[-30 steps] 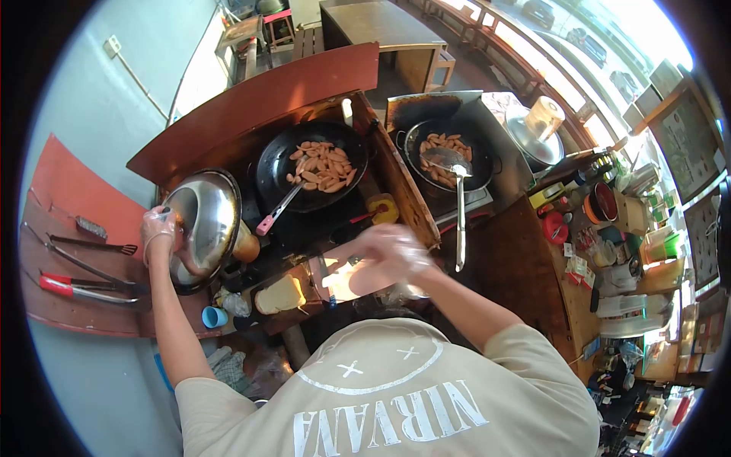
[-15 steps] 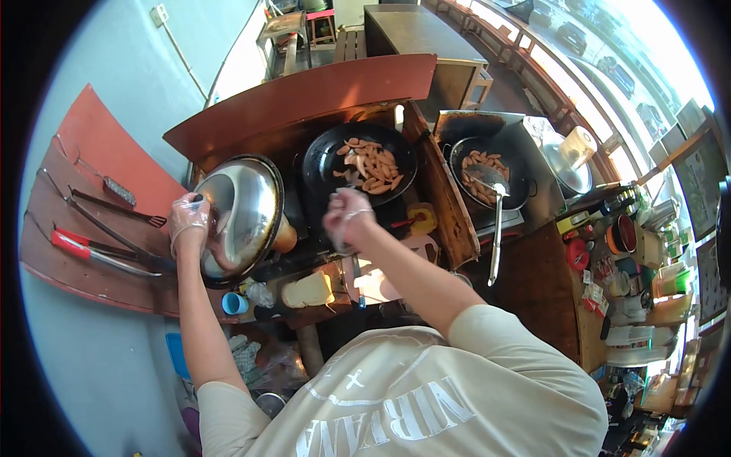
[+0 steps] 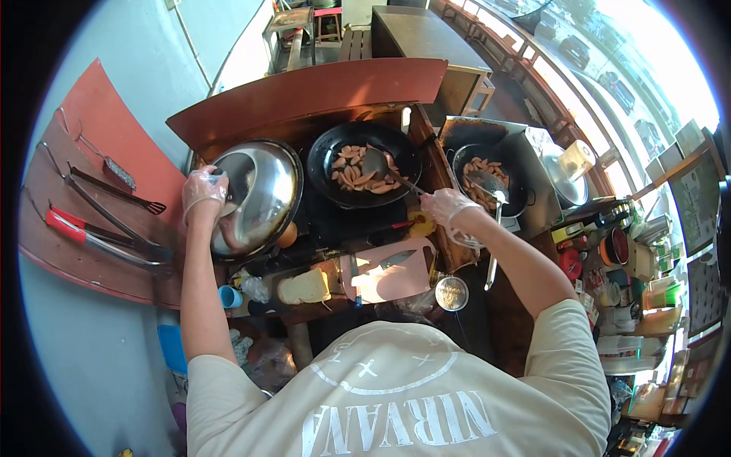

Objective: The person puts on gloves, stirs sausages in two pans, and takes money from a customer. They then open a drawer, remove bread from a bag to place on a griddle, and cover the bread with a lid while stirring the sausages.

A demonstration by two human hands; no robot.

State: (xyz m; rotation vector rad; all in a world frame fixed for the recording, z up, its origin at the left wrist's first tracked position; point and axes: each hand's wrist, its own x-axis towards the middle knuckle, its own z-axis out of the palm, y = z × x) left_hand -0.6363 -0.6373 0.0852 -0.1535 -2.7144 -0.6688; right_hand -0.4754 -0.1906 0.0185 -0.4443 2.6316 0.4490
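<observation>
My left hand (image 3: 204, 192), in a clear plastic glove, is closed on the knob of a large domed metal lid (image 3: 263, 186), which stands tilted at the left of the stove. My right hand (image 3: 453, 209), also gloved, grips the handle of a spatula (image 3: 375, 162). The spatula's blade rests among brown, elongated food pieces (image 3: 352, 169) inside a black wok (image 3: 323, 145). Parts of the handle under my right fingers are hidden.
A second wok (image 3: 525, 206) at the right holds similar pieces and a skimmer (image 3: 491, 266). In front lie a pink cutting board (image 3: 411, 286) with a knife, bread (image 3: 304, 287) and a small bowl (image 3: 451, 293). Tongs (image 3: 68, 225) and other utensils hang at the left.
My right hand has moved right, away from the front of the wok, and the spatula is now clearly visible in it. My left hand and the lid have shifted slightly right.
</observation>
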